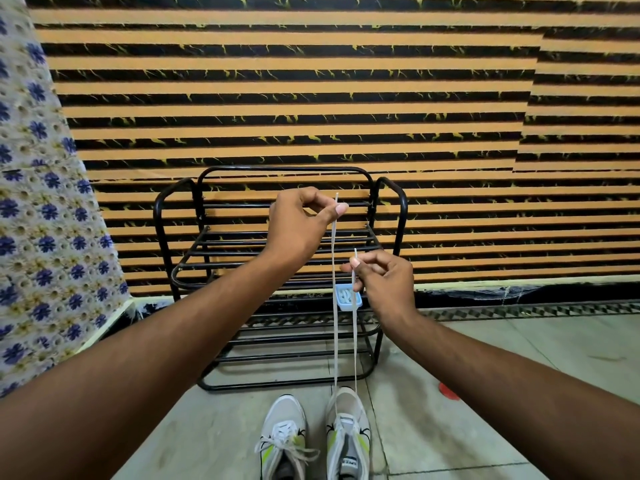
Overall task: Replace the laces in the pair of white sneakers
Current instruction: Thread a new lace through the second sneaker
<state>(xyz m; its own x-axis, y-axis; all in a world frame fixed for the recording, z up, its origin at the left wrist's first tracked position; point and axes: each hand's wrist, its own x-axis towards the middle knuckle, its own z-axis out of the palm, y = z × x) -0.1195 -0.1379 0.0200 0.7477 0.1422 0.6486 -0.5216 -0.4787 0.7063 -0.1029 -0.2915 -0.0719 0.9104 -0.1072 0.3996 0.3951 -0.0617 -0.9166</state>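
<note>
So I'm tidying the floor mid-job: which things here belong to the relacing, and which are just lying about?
Job:
- right sneaker
- white lace, an end in each hand: left hand, right hand
- left sneaker

Lying about:
- black rack
- blue tray
- red thing

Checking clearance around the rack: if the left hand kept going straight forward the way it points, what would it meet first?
Probably the black rack's upper back bars, just beyond the left hand pinching the lace; depth is unclear.

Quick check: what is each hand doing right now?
Left hand: pinches one end of the white lace, raised higher.
Right hand: pinches the lace's other end, lower.
</note>
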